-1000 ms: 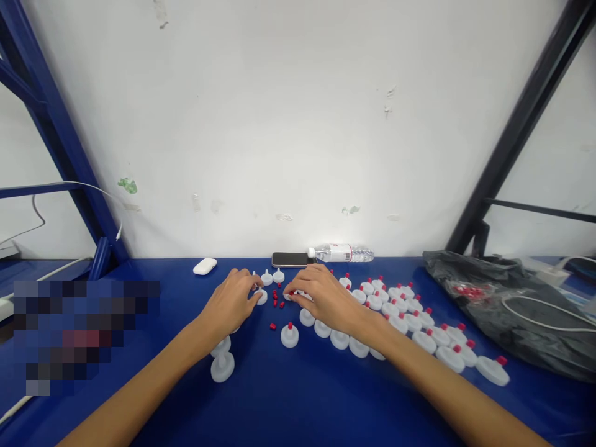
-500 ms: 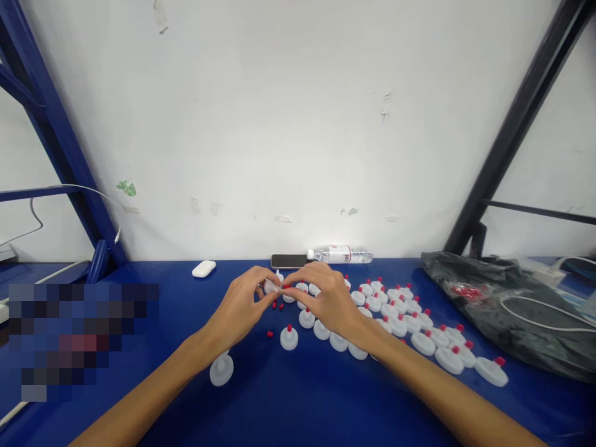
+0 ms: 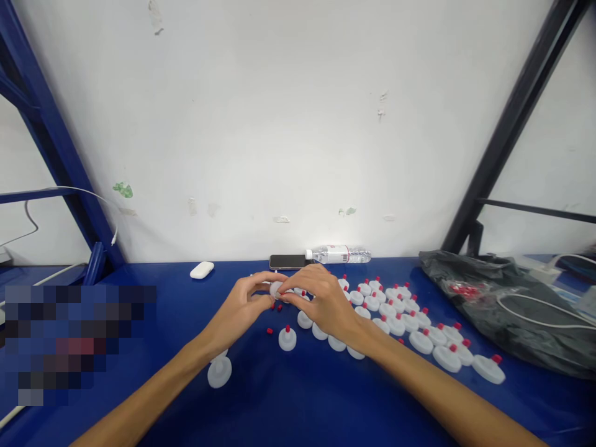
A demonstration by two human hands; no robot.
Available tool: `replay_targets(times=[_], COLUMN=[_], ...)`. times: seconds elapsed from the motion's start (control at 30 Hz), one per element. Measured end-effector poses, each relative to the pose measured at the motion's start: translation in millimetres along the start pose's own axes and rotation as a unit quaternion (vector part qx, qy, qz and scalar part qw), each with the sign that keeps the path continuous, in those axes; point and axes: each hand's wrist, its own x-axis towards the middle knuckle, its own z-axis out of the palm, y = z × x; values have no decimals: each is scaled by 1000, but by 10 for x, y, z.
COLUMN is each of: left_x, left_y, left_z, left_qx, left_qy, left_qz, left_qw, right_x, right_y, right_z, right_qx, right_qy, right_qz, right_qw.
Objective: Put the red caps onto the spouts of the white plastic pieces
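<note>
My left hand [image 3: 242, 305] pinches a white round cap [image 3: 275, 289] a little above the blue table [image 3: 298, 397]. My right hand [image 3: 323, 299] meets it from the right, fingertips pinched against the cap's spout; whatever small piece they hold is hidden. Several loose red tips [image 3: 269, 331] lie on the table below the hands. A white cap with a red tip [image 3: 287, 338] stands just in front of them. A bare white cap [image 3: 219, 371] lies by my left forearm.
Rows of white caps with red tips [image 3: 419, 329] run to the right. At the back wall lie a phone [image 3: 284, 261], a water bottle [image 3: 339, 254] and a white earbud case [image 3: 202, 270]. A dark plastic bag [image 3: 503, 310] with cables sits at right.
Both hands lifted off the table and came together, the left bringing up a white cap and the right closing on its spout. The view shifted slightly.
</note>
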Motion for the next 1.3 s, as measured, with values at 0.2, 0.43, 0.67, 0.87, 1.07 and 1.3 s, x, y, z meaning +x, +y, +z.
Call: replay_targets(times=[0.2,0.43,0.67,0.87,1.07,1.3], left_x=[2,-6,-7,-34,-56,29], left_y=[5,20,17,-8,10,9], left_z=[-63,25,-26,-24,0,-97], left_qx=[-78,-152,-181,-165,-154,-60], left_qy=[-19,-30,-25,-16,-23,-22], left_qz=[-58,-79,-97,-107,-102,-33], left_qw=[995,985,978,980,983,997], right_x=[15,47,62,58,55,110], right_y=[-34,-64,-113,-140,-138,-146], right_z=[-30,-53,-57,-45,-35,-119], right_qx=[8,67,138,126,114,85], right_qy=[17,10,-29,-27,-26,-10], right_qz=[-2,12,80,74,61,81], right_qw=[1000,998,987,989,991,993])
